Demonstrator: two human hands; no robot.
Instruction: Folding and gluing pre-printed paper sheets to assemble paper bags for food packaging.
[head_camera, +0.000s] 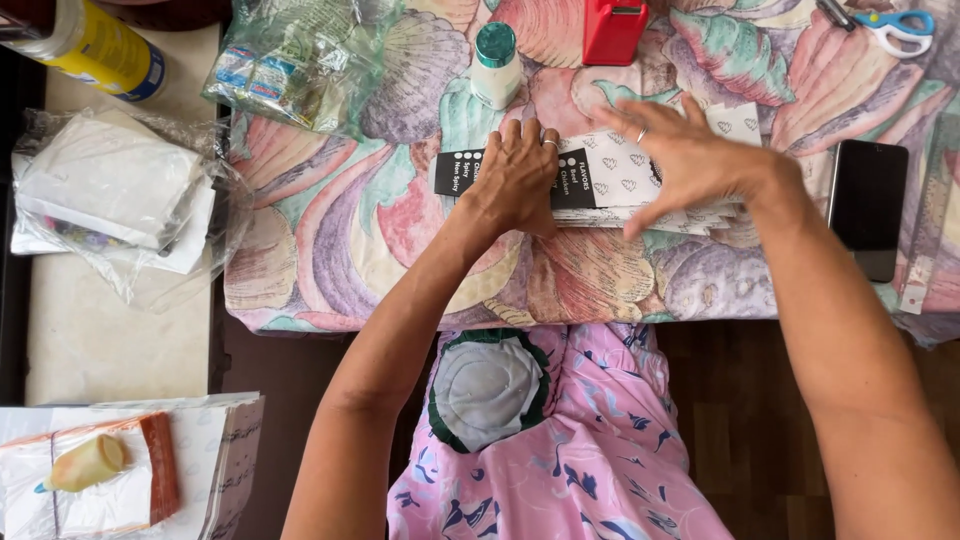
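Nearest the camera, both forearms reach out over a lap in pink patterned cloth toward the table with the shell-print cloth (330, 250). Left hand (517, 178) lies palm down, fingers spread flat, pressing on the black end of a stack of printed paper sheets (610, 180) near the table's front edge. Right hand (690, 160) is open, fingers splayed, over the white heart-patterned end of the same stack, touching it at most lightly; neither hand is closed around anything. Beside the right wrist lies a dark phone (868, 205). Farther back stand a white bottle with green cap (495, 65) and a red dispenser (612, 30); blue-handled scissors (895, 27) lie at far right.
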